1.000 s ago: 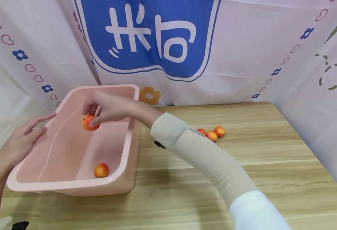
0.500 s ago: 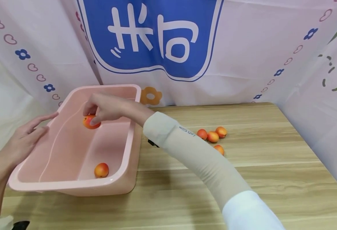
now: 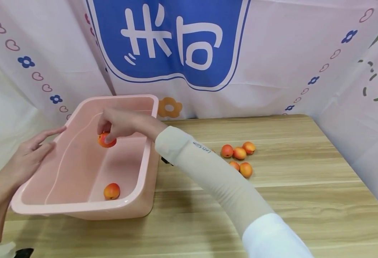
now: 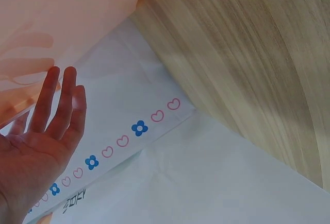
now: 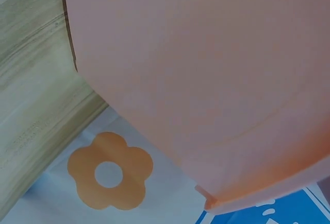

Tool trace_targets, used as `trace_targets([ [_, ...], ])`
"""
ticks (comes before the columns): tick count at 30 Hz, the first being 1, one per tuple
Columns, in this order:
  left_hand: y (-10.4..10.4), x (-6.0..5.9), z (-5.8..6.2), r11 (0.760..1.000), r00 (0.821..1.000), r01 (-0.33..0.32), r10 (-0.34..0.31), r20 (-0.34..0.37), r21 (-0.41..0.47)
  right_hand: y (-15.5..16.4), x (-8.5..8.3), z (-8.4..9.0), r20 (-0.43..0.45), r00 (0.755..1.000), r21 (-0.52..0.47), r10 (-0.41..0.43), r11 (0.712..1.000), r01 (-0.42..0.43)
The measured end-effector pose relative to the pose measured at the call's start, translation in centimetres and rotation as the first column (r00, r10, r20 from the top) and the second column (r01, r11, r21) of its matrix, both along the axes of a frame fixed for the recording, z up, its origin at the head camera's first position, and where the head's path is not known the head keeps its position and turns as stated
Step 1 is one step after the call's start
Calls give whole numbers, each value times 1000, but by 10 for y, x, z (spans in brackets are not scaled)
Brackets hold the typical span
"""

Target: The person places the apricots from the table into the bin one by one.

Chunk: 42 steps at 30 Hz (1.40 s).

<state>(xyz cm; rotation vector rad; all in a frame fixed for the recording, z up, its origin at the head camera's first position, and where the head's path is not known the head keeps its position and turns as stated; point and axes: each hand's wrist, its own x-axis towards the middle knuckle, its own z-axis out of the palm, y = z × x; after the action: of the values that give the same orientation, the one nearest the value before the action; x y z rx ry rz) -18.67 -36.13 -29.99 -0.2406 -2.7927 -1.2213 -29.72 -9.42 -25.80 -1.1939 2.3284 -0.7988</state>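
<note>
My right hand (image 3: pixel 119 122) pinches an orange-red apricot (image 3: pixel 104 143) between thumb and fingers, inside the opening of a pink plastic tub (image 3: pixel 95 208). A second apricot (image 3: pixel 112 191) lies on the tub's floor near its front right corner. On the tub's left side, my left hand (image 3: pixel 26 156) touches the rim with its index finger and thumb. The left wrist view shows that hand (image 4: pixel 46 141) with its fingers extended outside the tub wall. In the right wrist view the tub wall (image 5: pixel 196 69) fills most of the picture and hides the right hand.
Several more apricots (image 3: pixel 239 153) lie on the wooden table (image 3: pixel 292 157), some partly covered by my right sleeve (image 3: pixel 205 168). A printed white cloth (image 3: pixel 273 64) hangs behind the table and along its sides. The tub stands at the table's left, close to the cloth.
The right hand has shifted slightly right and down with its apricot. The right forearm has moved left, uncovering more apricots on the table. The apricot in the tub has shifted slightly left.
</note>
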Motion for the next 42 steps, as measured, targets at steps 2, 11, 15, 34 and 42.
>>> trace_targets([
  [2,-1,0,0,1000,1000,-9,9,9,-24,0,0,-2,-10,1000,4,13,1000,-13],
  [11,2,1,3,999,1000,-4,3,-20,-42,-6,-1,-11,-19,1000,19,18,1000,-17],
  [15,2,2,1,1000,1000,2,-3,-26,-24,-7,-1,-12,-10,1000,25,4,1000,-4],
  [34,1,0,-1,1000,998,14,-16,-64,-26,-12,-3,-12,28,992,97,-125,988,122],
  [42,-1,0,-2,998,998,0,-3,-62,-64,-11,-2,-13,-4,991,215,-136,967,134],
])
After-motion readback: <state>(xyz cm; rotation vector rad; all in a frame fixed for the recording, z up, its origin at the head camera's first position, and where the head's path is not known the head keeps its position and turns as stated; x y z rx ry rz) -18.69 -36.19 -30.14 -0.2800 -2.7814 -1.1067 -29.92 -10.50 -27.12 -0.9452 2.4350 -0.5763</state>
